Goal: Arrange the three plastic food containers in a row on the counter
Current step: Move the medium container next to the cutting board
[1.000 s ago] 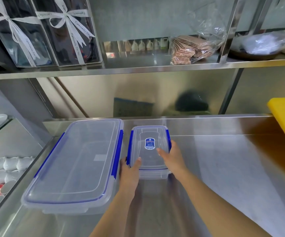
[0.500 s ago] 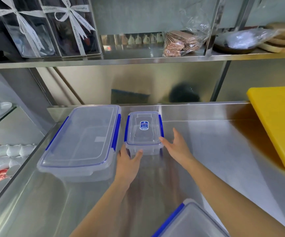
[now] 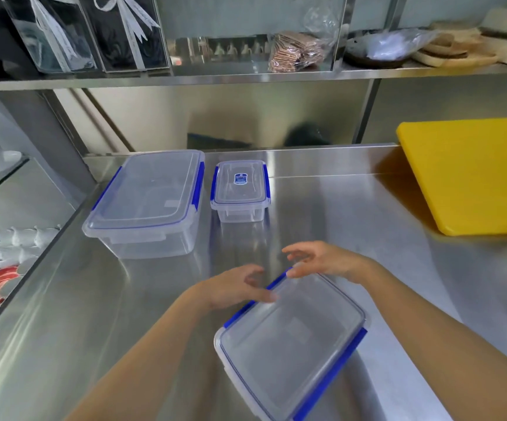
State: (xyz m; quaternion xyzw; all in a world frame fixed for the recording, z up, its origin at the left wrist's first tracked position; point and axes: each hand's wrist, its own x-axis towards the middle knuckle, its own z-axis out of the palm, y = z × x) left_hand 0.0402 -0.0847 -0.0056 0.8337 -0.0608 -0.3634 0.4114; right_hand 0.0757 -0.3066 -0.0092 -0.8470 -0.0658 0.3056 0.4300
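Nearest us on the steel counter sits the medium container, lid on, turned at an angle. Our left hand and right hand hover at its far corner, fingers spread and blurred, gripping nothing. Beyond the medium container stand the small container and, just left of it, the large container, side by side.
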